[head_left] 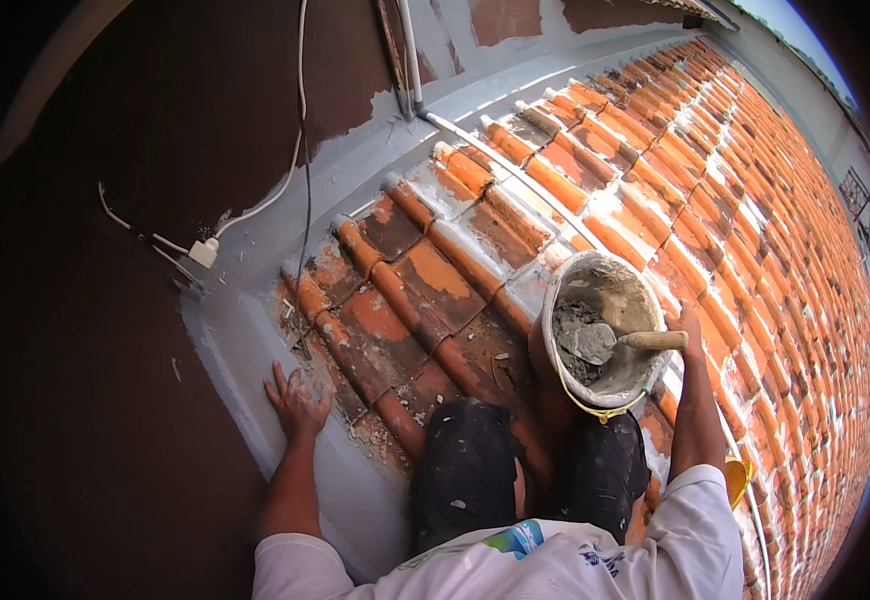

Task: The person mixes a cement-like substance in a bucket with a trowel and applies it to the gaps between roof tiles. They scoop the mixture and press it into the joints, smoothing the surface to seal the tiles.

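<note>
The person is kneeling on a roof of orange clay tiles (755, 200), with both dark-trousered knees (470, 460) showing at 6 o'clock in the view.

Left hand (297, 400): it is lying flat, fingers spread and gripping nothing, on the grey-coated strip (255, 350) where the tiles are meeting the dark brown wall (105, 330). This hand is sitting at 7 o'clock from the bucket, well apart from it.

Right hand (690, 328): it is closing around the wooden handle of a trowel (615, 341). The trowel blade is resting in grey mortar (580, 340) inside the bucket, pointing toward 9 o'clock from the hand.

Bucket (605, 270): mortar-smeared and white, it is standing on the tiles just beyond the knees, at 12 o'clock from the right knee. Its yellow bail is hanging along the near rim.

Surroundings: a white cable (265, 200) is running down the wall to a small white fitting at 10 o'clock from the left hand. A white pipe (515, 175) is crossing the tiles at 11 o'clock from the bucket.
</note>
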Motion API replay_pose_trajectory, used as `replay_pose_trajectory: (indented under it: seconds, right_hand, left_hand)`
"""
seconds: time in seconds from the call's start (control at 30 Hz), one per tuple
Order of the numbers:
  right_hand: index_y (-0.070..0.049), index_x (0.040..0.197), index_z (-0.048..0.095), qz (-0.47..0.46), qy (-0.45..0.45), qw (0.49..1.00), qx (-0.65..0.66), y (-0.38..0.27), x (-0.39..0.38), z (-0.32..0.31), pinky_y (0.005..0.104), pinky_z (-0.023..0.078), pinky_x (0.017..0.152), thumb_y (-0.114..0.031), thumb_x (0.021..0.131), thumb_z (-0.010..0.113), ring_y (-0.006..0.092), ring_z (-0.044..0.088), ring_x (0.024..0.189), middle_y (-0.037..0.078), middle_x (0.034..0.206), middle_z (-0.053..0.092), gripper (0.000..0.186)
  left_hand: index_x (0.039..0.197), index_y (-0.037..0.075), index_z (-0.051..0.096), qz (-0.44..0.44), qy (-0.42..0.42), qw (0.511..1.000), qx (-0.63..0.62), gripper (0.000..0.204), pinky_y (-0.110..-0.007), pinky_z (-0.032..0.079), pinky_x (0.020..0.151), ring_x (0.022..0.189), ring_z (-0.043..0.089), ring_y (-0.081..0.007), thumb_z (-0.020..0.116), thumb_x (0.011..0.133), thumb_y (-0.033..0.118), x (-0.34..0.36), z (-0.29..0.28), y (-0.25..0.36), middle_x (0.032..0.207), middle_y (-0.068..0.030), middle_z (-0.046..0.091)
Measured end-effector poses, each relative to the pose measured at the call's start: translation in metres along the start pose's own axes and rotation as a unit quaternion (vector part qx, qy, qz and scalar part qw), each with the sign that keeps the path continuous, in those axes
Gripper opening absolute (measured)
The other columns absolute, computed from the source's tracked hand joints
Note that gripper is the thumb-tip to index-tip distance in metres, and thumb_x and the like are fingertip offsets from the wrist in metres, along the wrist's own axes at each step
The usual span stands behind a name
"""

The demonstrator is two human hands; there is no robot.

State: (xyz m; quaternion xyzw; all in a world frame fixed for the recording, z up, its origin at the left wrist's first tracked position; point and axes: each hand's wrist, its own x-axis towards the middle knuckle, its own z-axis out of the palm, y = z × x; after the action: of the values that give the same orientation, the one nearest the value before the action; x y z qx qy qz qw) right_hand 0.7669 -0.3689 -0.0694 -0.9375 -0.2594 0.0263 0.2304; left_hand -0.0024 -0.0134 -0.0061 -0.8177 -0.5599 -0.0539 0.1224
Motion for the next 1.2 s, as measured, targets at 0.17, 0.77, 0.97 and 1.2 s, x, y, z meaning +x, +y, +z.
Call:
replay_pose_trajectory:
  seconds: [0.17,0.77,0.97,1.2]
  right_hand:
    - [0.007,0.147,0.055,-0.001,0.267,0.940,0.214,-0.053,-0.095,-0.045,0.0493,0.054,0.108,-0.023,0.098,0.074,0.0431,0.070,0.126,0.032,0.134,0.070,0.060]
    - [0.002,0.155,0.050,0.013,-0.059,0.998,0.007,-0.126,-0.370,-0.047,0.0681,0.039,0.113,-0.045,0.103,0.067,0.0540,0.050,0.140,0.035,0.152,0.051,0.072]
    - [0.012,0.164,0.034,0.036,-0.133,0.990,-0.042,-0.141,-0.346,-0.040,0.0746,0.025,0.124,-0.060,0.099,0.065,0.0646,0.036,0.151,0.049,0.160,0.037,0.102]
    - [0.021,0.157,0.037,0.006,-0.105,0.993,-0.061,-0.143,-0.338,-0.034,0.0748,0.028,0.122,-0.062,0.094,0.070,0.0648,0.041,0.147,0.052,0.153,0.042,0.109]
  left_hand:
    - [0.129,0.013,0.081,0.049,0.002,0.998,0.030,0.044,-0.068,0.016,0.131,0.167,0.023,-0.0385,0.071,0.099,0.043,0.006,0.005,-0.008,0.152,-0.0124,0.065]
    - [0.149,0.009,0.061,0.155,0.066,0.977,0.128,0.083,-0.086,0.023,0.112,0.155,0.028,-0.0631,0.061,0.097,0.075,0.034,0.102,-0.081,0.144,-0.0156,0.061]
    - [0.147,0.006,0.058,0.244,0.140,0.950,0.135,0.083,-0.086,0.029,0.109,0.149,0.036,-0.0660,0.071,0.095,0.069,0.040,0.110,-0.085,0.141,-0.0162,0.060]
    - [0.156,0.010,0.049,0.140,-0.027,0.976,0.162,0.089,-0.082,0.023,0.116,0.156,0.021,-0.0615,0.067,0.095,0.073,0.035,0.113,-0.075,0.145,-0.0173,0.060]
